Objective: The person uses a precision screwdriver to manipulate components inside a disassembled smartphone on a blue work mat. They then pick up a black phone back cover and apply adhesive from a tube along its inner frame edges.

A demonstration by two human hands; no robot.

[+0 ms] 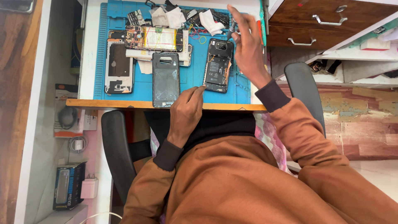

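An opened black phone (218, 65) with its back removed lies on a blue work mat (192, 79). My left hand (186, 113) rests at the desk's front edge, its forefinger touching the phone's lower left corner. My right hand (247, 47) hovers beside the phone's top right corner, fingers closed on a thin grey screwdriver (232, 29) pointing down toward the camera area. A dark back cover (166, 79) lies just left of the phone, overhanging the desk edge.
Other dismantled phones (119, 66) and a circuit board with yellow bands (154, 38) lie on the mat's left. White cloths (210, 23) and small parts sit at the back. Wooden drawers (327, 20) stand to the right. Black chair armrests (118, 149) flank me.
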